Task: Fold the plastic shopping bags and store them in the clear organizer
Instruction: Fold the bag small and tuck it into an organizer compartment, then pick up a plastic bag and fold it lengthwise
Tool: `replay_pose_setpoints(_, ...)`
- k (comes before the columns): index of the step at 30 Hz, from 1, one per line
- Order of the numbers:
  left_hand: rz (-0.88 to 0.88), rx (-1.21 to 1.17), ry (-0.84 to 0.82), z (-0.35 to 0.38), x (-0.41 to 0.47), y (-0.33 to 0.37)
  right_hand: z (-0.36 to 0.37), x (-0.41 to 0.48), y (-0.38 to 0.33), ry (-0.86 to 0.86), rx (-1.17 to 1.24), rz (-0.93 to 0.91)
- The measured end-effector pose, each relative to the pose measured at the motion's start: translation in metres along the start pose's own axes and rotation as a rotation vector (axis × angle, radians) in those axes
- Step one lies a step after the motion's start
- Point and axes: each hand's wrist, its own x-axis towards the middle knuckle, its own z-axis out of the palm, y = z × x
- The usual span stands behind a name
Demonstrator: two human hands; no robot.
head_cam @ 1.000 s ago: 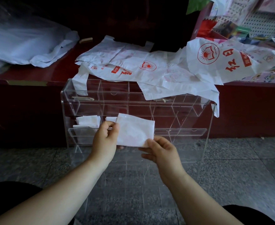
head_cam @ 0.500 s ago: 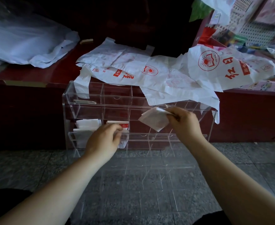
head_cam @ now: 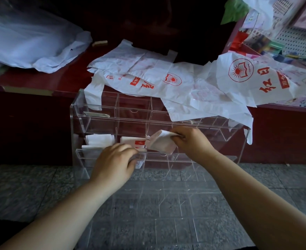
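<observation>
A clear acrylic organizer (head_cam: 98, 121) with several compartments stands on the floor against a dark red counter. My right hand (head_cam: 191, 143) pinches a folded white bag (head_cam: 162, 143) at the mouth of a lower middle compartment. My left hand (head_cam: 114, 163) grips the folded bag with red print (head_cam: 136, 141) in the compartment beside it, at the front rail. Another folded white bag (head_cam: 99, 139) sits in the lower left compartment. Several unfolded white bags with red logos (head_cam: 166, 78) lie on the counter, and one drapes over the organizer's top right.
A large pale plastic sheet (head_cam: 27, 40) lies on the counter (head_cam: 40, 82) at the left. Colourful goods and a perforated panel (head_cam: 289, 31) fill the top right. Grey speckled floor tiles (head_cam: 22, 192) run under my arms.
My right hand carried the folded bag from in front of the organizer up and then down-left to the lower middle compartment. My left hand let go of it and went to the stored bag.
</observation>
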Motion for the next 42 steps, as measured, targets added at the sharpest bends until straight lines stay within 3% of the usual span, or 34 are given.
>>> replay_pose_setpoints(3,0.001,0.0,0.005,-0.001,0.001,0.001,-0.001,0.005,-0.002,-0.065,-0.038,0.0)
replay_pose_setpoints(10,0.019,0.004,0.021,0.0,0.0,-0.001,-0.019,0.01,-0.001,-0.02,-0.226,-0.071)
replay_pose_setpoints(19,0.038,0.002,0.05,0.001,0.0,-0.001,0.012,0.022,0.0,-0.433,-0.263,0.061)
replay_pose_setpoints(25,0.03,-0.009,0.059,0.002,0.001,-0.002,0.02,0.025,0.001,-0.531,-0.28,0.08)
replay_pose_setpoints(36,0.038,0.01,0.057,0.003,0.0,-0.002,0.003,-0.017,0.012,0.049,-0.025,-0.051)
replay_pose_setpoints(39,0.022,0.018,0.064,0.001,0.0,0.0,-0.009,-0.025,0.014,0.407,-0.262,-0.232)
replay_pose_setpoints(42,0.017,0.043,0.082,0.0,0.001,0.002,-0.019,-0.013,0.01,0.46,-0.478,-0.22)
